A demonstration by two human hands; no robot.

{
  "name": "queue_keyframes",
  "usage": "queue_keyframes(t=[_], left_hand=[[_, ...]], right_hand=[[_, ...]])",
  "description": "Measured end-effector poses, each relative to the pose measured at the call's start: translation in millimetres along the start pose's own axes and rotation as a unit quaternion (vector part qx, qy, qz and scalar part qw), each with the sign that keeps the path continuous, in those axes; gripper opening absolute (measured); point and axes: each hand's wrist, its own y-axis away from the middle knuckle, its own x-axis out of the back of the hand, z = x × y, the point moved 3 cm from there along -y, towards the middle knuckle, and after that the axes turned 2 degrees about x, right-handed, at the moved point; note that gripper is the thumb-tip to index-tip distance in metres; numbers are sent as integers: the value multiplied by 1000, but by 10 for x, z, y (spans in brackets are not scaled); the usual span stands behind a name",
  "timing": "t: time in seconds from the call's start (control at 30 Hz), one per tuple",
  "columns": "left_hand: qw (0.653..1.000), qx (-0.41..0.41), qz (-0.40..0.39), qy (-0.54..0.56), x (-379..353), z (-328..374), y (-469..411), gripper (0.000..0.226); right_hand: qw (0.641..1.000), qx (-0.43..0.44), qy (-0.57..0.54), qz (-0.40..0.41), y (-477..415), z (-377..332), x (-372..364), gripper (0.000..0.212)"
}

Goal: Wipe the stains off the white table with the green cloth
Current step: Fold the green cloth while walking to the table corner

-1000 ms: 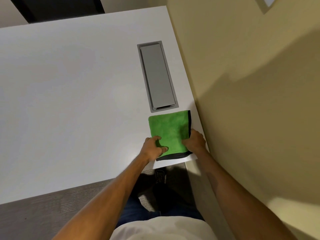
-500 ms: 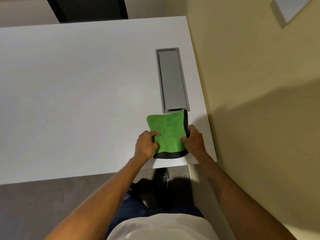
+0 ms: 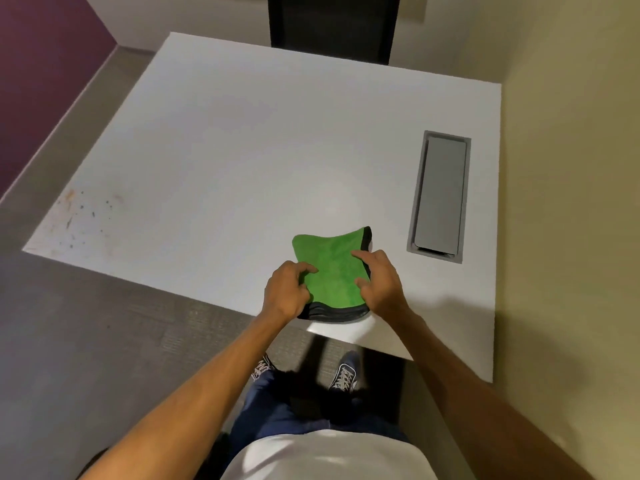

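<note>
The folded green microfibre cloth with black trim [image 3: 330,273], long axis running up-frame from the white desk's [image 3: 242,140] near edge, sits lower centre, left hand [image 3: 285,292] and right hand [image 3: 381,285] fingers clamped on its sides, now left of the grey cable hatch [image 3: 440,197] rather than directly below it, brownish stains [image 3: 74,220] at left.

Fuzzy green cloth [image 3: 331,271] lies on the smooth matt white table [image 3: 242,161].

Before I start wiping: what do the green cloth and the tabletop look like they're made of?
Green cloth: looks like soft microfibre or terry, with a matte, fuzzy nap and black stitched edging, folded in layers. White table: seemingly smooth laminate or painted board, with a faint sheen under the light. The stains sit as specks and smears on its surface.
</note>
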Motion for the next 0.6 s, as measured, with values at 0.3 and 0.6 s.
queue_keyframes(t=[0.3,0.6], left_hand=[[997,43,69,3,868,-806,-1,53],[992,43,113,-22,1792,-1633,-111,55]], right_hand=[[997,51,42,-42,-387,-990,-738,61],[991,98,62,-61,-698,-1953,-1594,64]])
